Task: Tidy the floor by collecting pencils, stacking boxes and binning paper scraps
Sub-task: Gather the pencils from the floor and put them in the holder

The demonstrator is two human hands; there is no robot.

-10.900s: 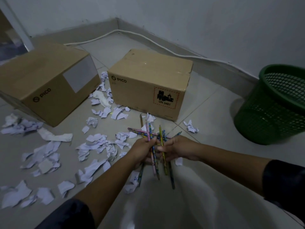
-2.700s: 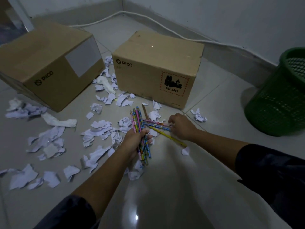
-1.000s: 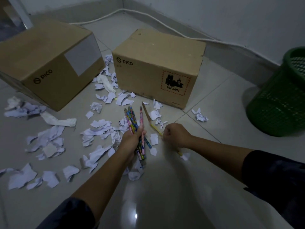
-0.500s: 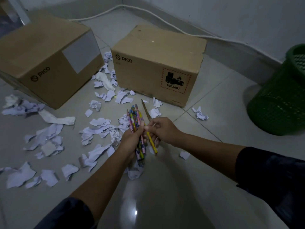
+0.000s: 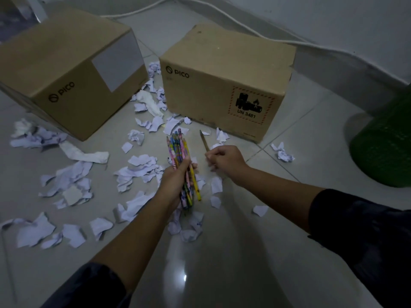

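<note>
Multicoloured patterned pencils, a bundle of them (image 5: 180, 161), stand clamped in the left hand (image 5: 175, 181), whose fingers and thumb curl tightly round the middle of the bunch. Their long axis runs nearly straight away from the person, tilted a little to the left at the far end; the tips reach toward the two boxes and the near ends poke out below the palm, a yellow one (image 5: 195, 185) lying on the right edge of the bundle. The right hand (image 5: 224, 160) hovers just beside the bundle, apart from it, fingers curled in, the fingertips pinching the near end of a single brown wooden pencil (image 5: 204, 140). That pencil points away and slightly left, its sharpened tip toward the right box; whether its tip rests on the floor cannot be told.

Around both hands the pale glossy tiled floor (image 5: 222, 263) is strewn with torn and crumpled white paper scraps (image 5: 138, 167), thickest to the left and between the boxes. Beyond them stand two closed brown cardboard boxes printed PICO: the left box (image 5: 66, 70) with a plain white label across its corner, the right box (image 5: 224, 78) with a red-bordered UN 3481 battery label. They stand apart, each on the floor. At the far right edge sits a green plastic mesh waste basket (image 5: 382, 147), well apart from the hands. A white cable (image 5: 244, 25) runs along the foot of the wall behind the boxes.
</note>
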